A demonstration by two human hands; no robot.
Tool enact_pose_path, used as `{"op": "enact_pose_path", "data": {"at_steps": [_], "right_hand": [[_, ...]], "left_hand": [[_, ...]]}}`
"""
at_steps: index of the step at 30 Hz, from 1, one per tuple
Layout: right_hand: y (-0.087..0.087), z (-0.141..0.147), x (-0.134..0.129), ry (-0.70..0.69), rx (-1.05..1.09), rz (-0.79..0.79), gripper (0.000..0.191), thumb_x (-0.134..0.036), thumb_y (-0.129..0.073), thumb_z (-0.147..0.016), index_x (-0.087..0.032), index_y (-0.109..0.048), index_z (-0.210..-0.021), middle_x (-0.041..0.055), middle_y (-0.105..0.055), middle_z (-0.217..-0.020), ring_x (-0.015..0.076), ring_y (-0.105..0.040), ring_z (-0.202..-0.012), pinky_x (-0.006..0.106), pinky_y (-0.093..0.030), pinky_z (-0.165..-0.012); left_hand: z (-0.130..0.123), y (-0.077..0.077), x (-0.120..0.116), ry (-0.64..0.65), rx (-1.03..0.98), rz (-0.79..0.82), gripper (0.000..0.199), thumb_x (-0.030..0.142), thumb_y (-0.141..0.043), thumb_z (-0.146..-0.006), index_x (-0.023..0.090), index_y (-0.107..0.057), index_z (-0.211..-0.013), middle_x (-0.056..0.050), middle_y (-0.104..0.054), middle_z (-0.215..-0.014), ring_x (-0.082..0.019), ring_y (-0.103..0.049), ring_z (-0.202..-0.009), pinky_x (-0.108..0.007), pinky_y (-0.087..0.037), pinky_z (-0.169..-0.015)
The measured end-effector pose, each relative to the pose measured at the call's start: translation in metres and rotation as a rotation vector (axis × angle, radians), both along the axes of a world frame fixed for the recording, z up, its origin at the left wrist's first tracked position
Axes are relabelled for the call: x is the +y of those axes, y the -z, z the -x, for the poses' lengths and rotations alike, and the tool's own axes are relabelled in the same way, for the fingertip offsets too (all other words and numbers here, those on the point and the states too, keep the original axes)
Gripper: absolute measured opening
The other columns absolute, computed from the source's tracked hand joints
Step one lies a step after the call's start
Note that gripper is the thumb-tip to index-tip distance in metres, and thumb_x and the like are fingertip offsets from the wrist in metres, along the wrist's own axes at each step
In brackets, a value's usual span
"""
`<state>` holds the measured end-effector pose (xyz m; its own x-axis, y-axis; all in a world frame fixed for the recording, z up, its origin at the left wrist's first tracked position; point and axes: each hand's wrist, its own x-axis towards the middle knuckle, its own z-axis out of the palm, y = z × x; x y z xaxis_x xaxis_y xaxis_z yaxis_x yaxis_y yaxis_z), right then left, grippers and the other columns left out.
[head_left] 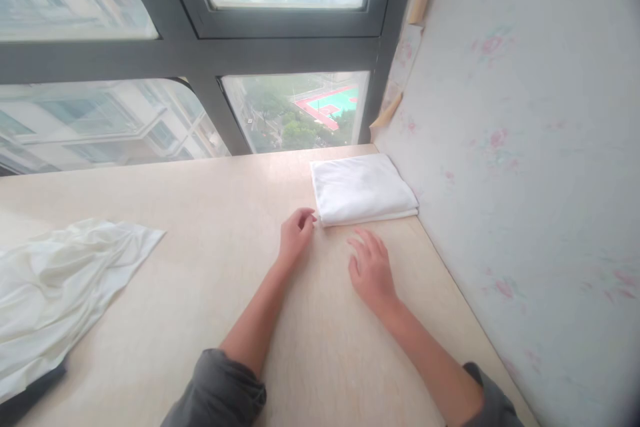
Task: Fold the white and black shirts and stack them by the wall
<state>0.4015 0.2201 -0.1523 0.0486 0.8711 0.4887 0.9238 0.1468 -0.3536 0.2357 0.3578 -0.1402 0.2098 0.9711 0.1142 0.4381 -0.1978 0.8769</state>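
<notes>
A folded white cloth lies flat in the corner between the window and the wall, its layered edge facing me. My left hand is at its near left corner, fingers loosely curled with a gap between thumb and index finger; nothing shows in it. Just in front of the cloth's near edge, my right hand hovers or rests palm down, fingers apart and slightly bent, holding nothing. Far to the left, a crumpled off-white cloth is spread loosely and runs out of view.
Both cloths lie on a pale wood-grain surface. A grey-framed window borders its far side. The flowered wall bounds the right, with peeling paper near the window. Something dark pokes out under the crumpled cloth.
</notes>
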Motion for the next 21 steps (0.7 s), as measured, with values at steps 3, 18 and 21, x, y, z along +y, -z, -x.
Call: {"op": "enact_pose_path", "data": {"at_steps": [3, 18, 21], "right_hand": [[0.000, 0.029, -0.021, -0.093, 0.012, 0.086, 0.037, -0.012, -0.048, -0.088, -0.015, -0.063, -0.121, 0.0145, -0.056, -0.136, 0.0294, -0.045, -0.130, 0.049, -0.042, -0.107], [0.007, 0.035, -0.027, -0.130, -0.081, 0.113, 0.039, -0.018, -0.043, -0.095, -0.017, -0.065, -0.127, 0.0107, -0.061, -0.136, 0.0274, -0.052, -0.127, 0.047, -0.040, -0.109], [0.010, 0.040, -0.035, -0.102, -0.147, 0.120, 0.042, -0.017, -0.039, -0.095, -0.017, -0.063, -0.130, 0.0112, -0.057, -0.141, 0.0276, -0.049, -0.132, 0.048, -0.038, -0.110]], "left_hand": [[0.004, -0.002, -0.027, 0.030, 0.152, -0.084, 0.022, 0.024, -0.043, -0.092, 0.020, -0.063, -0.099, -0.004, -0.071, -0.089, -0.016, -0.064, -0.078, -0.030, -0.048, -0.076], [0.012, -0.015, -0.138, 0.245, 0.653, -0.292, 0.016, 0.014, -0.050, -0.089, 0.018, -0.061, -0.101, -0.010, -0.062, -0.097, -0.023, -0.057, -0.091, -0.037, -0.049, -0.081], [0.044, -0.022, -0.161, 0.203, 0.609, -0.254, 0.008, 0.018, -0.057, -0.089, 0.017, -0.063, -0.094, -0.008, -0.063, -0.098, -0.020, -0.059, -0.093, -0.038, -0.051, -0.085]]}}
